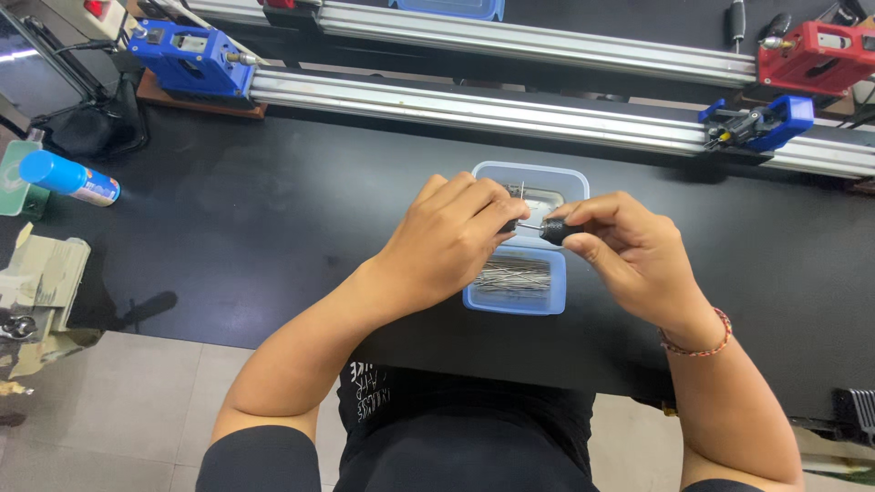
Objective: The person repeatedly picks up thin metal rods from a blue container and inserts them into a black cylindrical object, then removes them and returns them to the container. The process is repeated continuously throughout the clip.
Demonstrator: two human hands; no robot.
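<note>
My left hand [453, 237] pinches a thin metal pin [527, 226] by its end, and the pin's other end meets a small black cylindrical part [555, 231]. That black part sits between the thumb and fingers of my right hand [633, 255]. Both hands hover over two clear plastic boxes on the black table [273, 228]. The near box [513, 284] with a blue rim holds several thin metal pins. The far box [538, 189] shows a few pins and is partly hidden by my fingers.
Two long aluminium rails [510, 114] run across the back of the table, carrying a blue fixture [193, 58] at left, a smaller blue clamp [761, 125] and a red fixture [816, 56] at right. A blue spray can [68, 178] lies at the left edge.
</note>
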